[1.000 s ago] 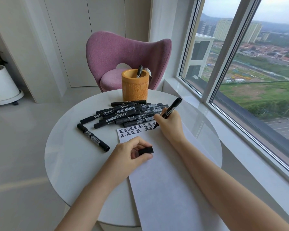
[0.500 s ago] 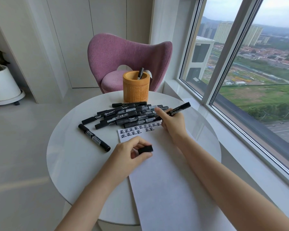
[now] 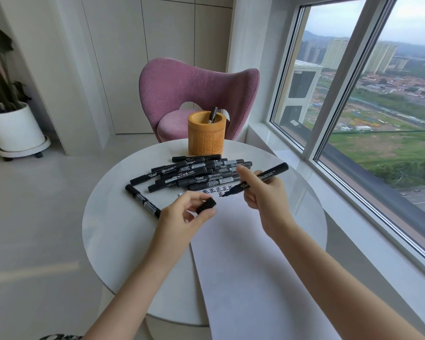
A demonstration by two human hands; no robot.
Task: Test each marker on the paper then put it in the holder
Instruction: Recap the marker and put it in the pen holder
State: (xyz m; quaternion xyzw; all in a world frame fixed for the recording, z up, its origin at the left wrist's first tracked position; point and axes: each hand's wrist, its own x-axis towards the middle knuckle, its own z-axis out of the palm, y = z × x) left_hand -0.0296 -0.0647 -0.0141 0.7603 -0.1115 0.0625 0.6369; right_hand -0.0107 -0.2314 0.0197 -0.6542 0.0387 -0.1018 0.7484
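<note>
Uncapped marker (image 3: 255, 179) gripped, pile (image 3: 196, 173) behind

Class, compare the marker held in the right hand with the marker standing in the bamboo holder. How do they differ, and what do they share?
The held marker is uncapped, its tip bare; the holder marker shows a capped top end. The held marker slants low above the paper in the right hand; the holder marker stands nearly upright inside the bamboo holder. The held marker shows whole; the holder marker mostly hides. Both are black.
</note>
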